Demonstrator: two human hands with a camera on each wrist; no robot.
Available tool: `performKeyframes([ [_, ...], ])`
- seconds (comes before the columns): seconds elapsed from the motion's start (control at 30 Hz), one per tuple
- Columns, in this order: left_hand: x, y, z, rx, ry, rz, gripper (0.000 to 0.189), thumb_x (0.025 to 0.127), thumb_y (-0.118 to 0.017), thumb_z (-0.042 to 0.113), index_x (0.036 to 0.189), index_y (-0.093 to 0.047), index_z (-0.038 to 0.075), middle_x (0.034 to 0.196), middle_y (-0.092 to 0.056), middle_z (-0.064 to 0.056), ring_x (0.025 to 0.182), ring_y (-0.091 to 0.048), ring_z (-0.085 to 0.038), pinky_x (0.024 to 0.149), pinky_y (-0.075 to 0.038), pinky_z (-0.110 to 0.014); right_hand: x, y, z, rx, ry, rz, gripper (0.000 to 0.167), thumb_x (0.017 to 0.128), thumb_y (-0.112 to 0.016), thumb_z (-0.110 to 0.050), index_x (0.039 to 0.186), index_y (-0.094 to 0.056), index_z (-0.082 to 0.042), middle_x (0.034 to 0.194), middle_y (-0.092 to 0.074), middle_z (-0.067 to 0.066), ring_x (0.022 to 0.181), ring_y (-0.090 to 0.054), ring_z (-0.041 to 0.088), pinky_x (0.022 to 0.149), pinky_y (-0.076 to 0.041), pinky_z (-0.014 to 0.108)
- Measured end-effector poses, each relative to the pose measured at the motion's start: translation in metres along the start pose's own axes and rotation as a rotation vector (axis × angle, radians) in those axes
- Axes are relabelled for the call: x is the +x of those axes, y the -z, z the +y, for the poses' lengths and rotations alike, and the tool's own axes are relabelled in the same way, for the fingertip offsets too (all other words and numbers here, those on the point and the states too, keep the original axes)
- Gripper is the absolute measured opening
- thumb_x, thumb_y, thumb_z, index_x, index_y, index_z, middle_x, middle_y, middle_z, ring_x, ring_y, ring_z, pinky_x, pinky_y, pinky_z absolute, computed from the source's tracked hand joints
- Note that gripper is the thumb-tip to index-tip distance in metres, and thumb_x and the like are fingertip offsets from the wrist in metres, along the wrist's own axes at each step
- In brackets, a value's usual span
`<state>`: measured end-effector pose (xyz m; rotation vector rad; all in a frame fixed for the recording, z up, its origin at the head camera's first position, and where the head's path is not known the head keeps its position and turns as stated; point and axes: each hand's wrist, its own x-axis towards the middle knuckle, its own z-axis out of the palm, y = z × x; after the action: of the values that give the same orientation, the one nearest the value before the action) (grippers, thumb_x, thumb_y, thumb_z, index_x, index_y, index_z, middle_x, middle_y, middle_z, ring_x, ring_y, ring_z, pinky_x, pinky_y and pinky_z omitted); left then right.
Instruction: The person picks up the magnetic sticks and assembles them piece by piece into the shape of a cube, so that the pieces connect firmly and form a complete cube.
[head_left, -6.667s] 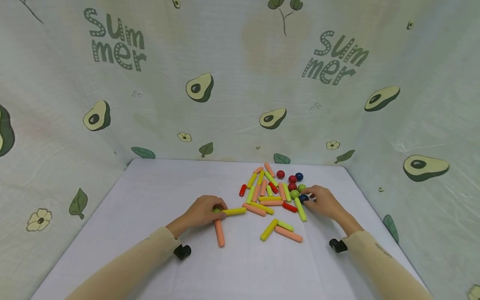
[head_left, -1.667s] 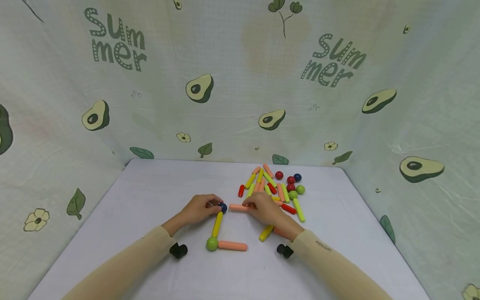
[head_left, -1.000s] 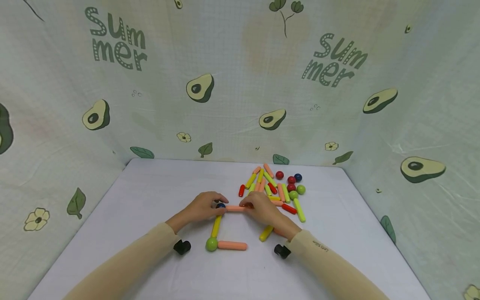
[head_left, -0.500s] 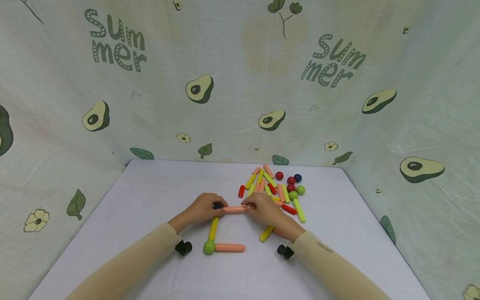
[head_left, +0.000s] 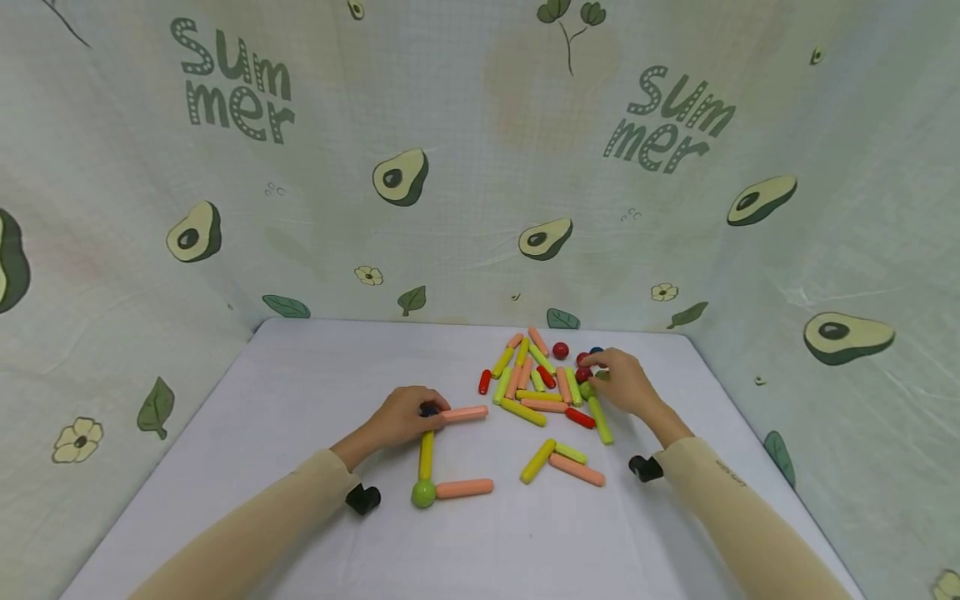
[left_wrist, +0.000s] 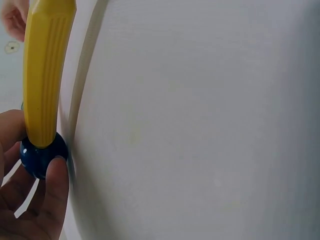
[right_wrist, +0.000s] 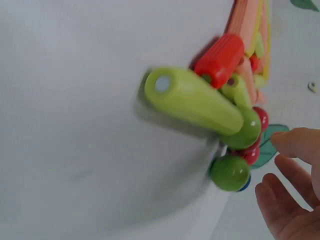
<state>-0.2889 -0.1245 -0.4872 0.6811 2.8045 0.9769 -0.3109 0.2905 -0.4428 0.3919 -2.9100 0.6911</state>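
My left hand [head_left: 408, 414] pinches a dark blue ball [left_wrist: 41, 156] between thumb and fingers. A yellow stick [head_left: 426, 456] joins that ball to a green ball [head_left: 423, 492] nearer me, and a salmon stick [head_left: 465, 486] points right from the green one. Another salmon stick [head_left: 467, 413] reaches right from the blue ball, its free end tilted slightly up. My right hand [head_left: 626, 383] hovers over the loose balls at the right, fingers parted and holding nothing. Below it are red balls [head_left: 583, 375] and a green ball [right_wrist: 230, 173]; a lime stick [right_wrist: 192, 97] meets another green ball [right_wrist: 245, 130].
Several yellow, lime, salmon and short red sticks [head_left: 580, 417] lie bunched at the back right of the white table [head_left: 315, 367]. A separate group with a yellow stick [head_left: 537, 461] and a salmon stick [head_left: 577, 469] lies nearer. Patterned cloth walls [head_left: 465, 250] enclose the table.
The blue ball came over from the right-hand pile and now joins the yellow stick and a salmon stick. My right hand has let go of that salmon stick and moved right to the balls.
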Motion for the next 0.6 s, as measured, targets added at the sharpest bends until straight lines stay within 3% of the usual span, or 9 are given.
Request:
performKeyframes([
  [0.1, 0.0, 0.0, -0.001, 0.001, -0.007, -0.003, 0.015, 0.098, -0.08, 0.024, 0.113, -0.079, 0.021, 0.104, -0.07, 0.007, 0.092, -0.057, -0.013, 0.088, -0.052, -0.037, 0.001, 0.003, 0.02, -0.03, -0.009, 0.001, 0.03, 0.096, -0.072, 0.0, 0.126, -0.074, 0.001, 0.127, -0.069, 0.025, 0.117, -0.063, 0.046, 0.099, -0.055, 0.06],
  [0.3, -0.001, 0.002, 0.0, -0.012, -0.021, -0.016, 0.016, 0.098, -0.079, 0.023, 0.114, -0.079, 0.02, 0.102, -0.07, 0.008, 0.091, -0.057, -0.013, 0.086, -0.052, -0.036, 0.002, -0.004, 0.045, -0.057, -0.022, -0.026, 0.03, 0.095, -0.072, 0.001, 0.125, -0.075, 0.001, 0.123, -0.071, 0.023, 0.111, -0.065, 0.042, 0.097, -0.056, 0.059],
  [0.47, -0.001, 0.003, 0.0, -0.018, -0.04, -0.023, 0.017, 0.098, -0.079, 0.022, 0.115, -0.079, 0.019, 0.102, -0.069, 0.008, 0.092, -0.057, -0.012, 0.086, -0.051, -0.035, 0.001, -0.006, 0.048, -0.025, -0.04, -0.032, 0.028, 0.095, -0.072, 0.003, 0.123, -0.075, 0.002, 0.118, -0.072, 0.021, 0.104, -0.066, 0.037, 0.095, -0.059, 0.055],
  [0.6, 0.0, 0.003, -0.001, -0.017, -0.053, -0.028, 0.017, 0.099, -0.079, 0.022, 0.115, -0.079, 0.019, 0.103, -0.07, 0.008, 0.092, -0.058, -0.011, 0.086, -0.052, -0.035, -0.003, -0.002, 0.044, -0.037, -0.025, 0.016, 0.027, 0.094, -0.074, 0.002, 0.121, -0.075, 0.004, 0.113, -0.072, 0.02, 0.098, -0.066, 0.035, 0.092, -0.059, 0.054],
])
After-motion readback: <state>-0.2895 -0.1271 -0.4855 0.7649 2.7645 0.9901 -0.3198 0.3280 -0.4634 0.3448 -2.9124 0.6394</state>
